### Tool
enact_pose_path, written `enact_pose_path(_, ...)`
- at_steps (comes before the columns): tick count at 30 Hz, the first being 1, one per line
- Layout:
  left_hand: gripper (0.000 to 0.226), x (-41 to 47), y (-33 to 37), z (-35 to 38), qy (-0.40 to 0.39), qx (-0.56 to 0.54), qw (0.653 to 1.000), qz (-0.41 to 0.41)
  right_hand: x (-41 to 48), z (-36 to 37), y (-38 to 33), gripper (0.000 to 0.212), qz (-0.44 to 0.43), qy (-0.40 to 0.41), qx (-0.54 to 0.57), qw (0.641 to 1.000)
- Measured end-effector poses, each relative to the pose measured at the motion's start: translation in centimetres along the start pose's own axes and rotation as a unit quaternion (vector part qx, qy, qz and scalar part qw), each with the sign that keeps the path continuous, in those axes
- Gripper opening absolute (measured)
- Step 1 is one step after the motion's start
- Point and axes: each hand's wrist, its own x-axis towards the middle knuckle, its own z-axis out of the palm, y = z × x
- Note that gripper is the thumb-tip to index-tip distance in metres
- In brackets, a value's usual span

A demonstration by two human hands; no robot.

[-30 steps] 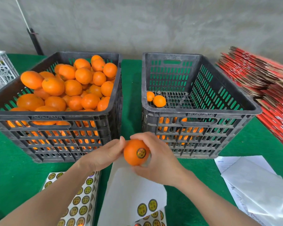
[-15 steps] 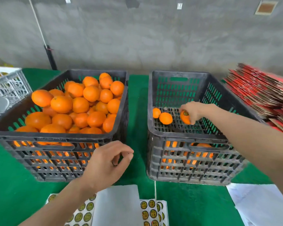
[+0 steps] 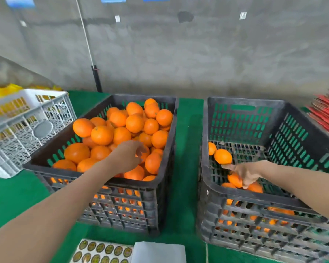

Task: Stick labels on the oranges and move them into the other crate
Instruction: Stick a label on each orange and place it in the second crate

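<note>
Orange (image 3: 234, 180) being set down by spread right hand (image 3: 247, 173), right of full crate (image 3: 172, 141). Next: grip required inside it; left hand (image 3: 125, 156) loosely curled, empty.

Left forearm (image 3: 65, 202) and right forearm (image 3: 302, 186) are bare; left hand (image 3: 125, 156) and right hand (image 3: 245, 173) likewise bare.

I see the left black crate (image 3: 141, 184) heaped with oranges (image 3: 120, 133), the right crate (image 3: 254, 201) holding a few on its floor, the label sheet (image 3: 103, 251) flat in front
</note>
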Motion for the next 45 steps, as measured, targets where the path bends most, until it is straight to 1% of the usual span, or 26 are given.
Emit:
enact_pose_path(1, 0.031, 0.6, 0.2, 0.1, -0.016, 0.018, 1.000, 0.009, -0.6, -0.7, 0.0, 0.091, -0.005, 0.029, 0.003, 1.000)
enact_pose_path(2, 0.034, 1.4, 0.4, 0.3, -0.033, 0.041, 0.998, 0.021, -1.3, -1.6, 0.1, 0.085, -0.010, 0.090, 0.004, 0.996)
enact_pose_path(4, 0.042, 2.9, 1.1, 0.9, -0.080, 0.095, 0.991, 0.046, -2.9, -3.4, 0.2, 0.069, -0.015, 0.243, 0.035, 0.969)
enact_pose_path(6, 0.044, 4.2, 2.1, 1.7, -0.131, 0.143, 0.979, 0.065, -4.9, -4.9, -0.5, 0.055, -0.039, 0.372, 0.078, 0.924)
enact_pose_path(9, 0.036, 5.5, 2.9, 3.3, -0.203, 0.192, 0.957, 0.078, -7.7, -5.6, -3.4, 0.044, -0.099, 0.523, 0.088, 0.842)
enact_pose_path(11, 0.031, 5.9, 3.0, 4.1, -0.230, 0.227, 0.943, 0.073, -9.6, -5.3, -5.8, 0.041, -0.148, 0.586, 0.078, 0.792)
enact_pose_path(14, 0.022, 6.0, 2.9, 4.4, -0.224, 0.254, 0.938, 0.075, -11.5, -4.2, -9.0, 0.039, -0.194, 0.616, 0.042, 0.762)
enact_pose_path(17, 0.033, 6.0, 3.0, 3.8, -0.147, 0.248, 0.955, 0.067, -12.6, -3.1, -10.8, 0.034, -0.197, 0.607, 0.038, 0.769)
enact_pose_path(18, 0.041, 5.9, 2.9, 3.2, -0.094, 0.195, 0.975, 0.051, -13.0, -2.7, -11.1, 0.032, -0.198, 0.601, 0.047, 0.773)
enact_pose_path(19, 0.049, 5.7, 2.8, 2.1, -0.034, 0.105, 0.994, 0.016, -13.4, -2.2, -11.3, 0.031, -0.199, 0.598, 0.065, 0.773)
enact_pose_path(20, 0.060, 5.5, 3.1, 1.0, 0.022, -0.007, 0.999, -0.031, -13.9, -1.4, -11.5, 0.029, -0.196, 0.602, 0.093, 0.768)
enact_pose_path(22, 0.079, 4.2, 3.9, -1.2, 0.119, -0.197, 0.968, -0.096, -15.1, 1.1, -12.3, 0.024, -0.213, 0.631, 0.162, 0.728)
enact_pose_path(23, 0.083, 3.1, 4.4, -2.0, 0.156, -0.250, 0.950, -0.104, -15.5, 2.8, -13.0, 0.021, -0.238, 0.645, 0.201, 0.698)
enact_pose_path(24, 0.086, 1.7, 4.8, -2.5, 0.175, -0.289, 0.936, -0.094, -15.7, 4.8, -13.8, 0.017, -0.264, 0.648, 0.234, 0.675)
enact_pose_path(25, 0.087, -0.3, 5.4, -2.9, 0.174, -0.328, 0.926, -0.068, -15.7, 7.0, -14.9, 0.015, -0.283, 0.638, 0.256, 0.669)
enact_pose_path(26, 0.086, -2.5, 6.1, -3.0, 0.156, -0.367, 0.917, -0.037, -15.5, 9.2, -15.9, 0.014, -0.288, 0.608, 0.278, 0.686)
enact_pose_path(27, 0.084, -4.8, 6.6, -2.8, 0.130, -0.393, 0.910, -0.007, -15.0, 11.2, -16.8, 0.015, -0.277, 0.553, 0.300, 0.726)
enact_pose_path(29, 0.076, -8.9, 7.2, -1.6, 0.075, -0.398, 0.913, 0.036, -13.4, 14.6, -17.7, 0.018, -0.193, 0.371, 0.324, 0.849)
enact_pose_path(30, 0.071, -10.5, 7.3, -0.6, 0.050, -0.389, 0.919, 0.044, -12.4, 15.9, -18.0, 0.026, -0.134, 0.274, 0.317, 0.898)
enact_pose_path(31, 0.067, -11.9, 7.4, 0.5, 0.022, -0.380, 0.924, 0.044, -11.2, 17.0, -18.2, 0.040, -0.090, 0.215, 0.308, 0.923)
enact_pose_path(33, 0.070, -14.1, 7.3, 3.3, -0.041, -0.378, 0.925, 0.021, -9.3, 17.8, -19.0, 0.055, -0.035, 0.162, 0.295, 0.941)
enact_pose_path(36, 0.075, -15.9, 6.3, 8.0, -0.121, -0.417, 0.896, -0.089, -7.6, 17.9, -20.9, 0.053, -0.013, 0.128, 0.285, 0.950)
enact_pose_path(39, 0.058, -16.9, 4.8, 11.7, -0.138, -0.417, 0.880, -0.182, -6.3, 17.7, -23.0, 0.042, -0.019, 0.148, 0.328, 0.933)
enact_pose_path(41, 0.066, -17.2, 3.8, 12.5, -0.138, -0.397, 0.884, -0.205, -6.0, 17.6, -23.6, 0.036, -0.021, 0.207, 0.379, 0.902)
enact_pose_path(43, 0.085, -17.1, 2.9, 11.9, -0.156, -0.385, 0.888, -0.195, -6.7, 17.1, -23.2, 0.036, -0.053, 0.222, 0.491, 0.841)
enact_pose_path(45, 0.106, -16.7, 2.8, 10.7, -0.212, -0.374, 0.890, -0.154, -8.0, 16.4, -22.2, 0.033, -0.100, 0.194, 0.600, 0.770)
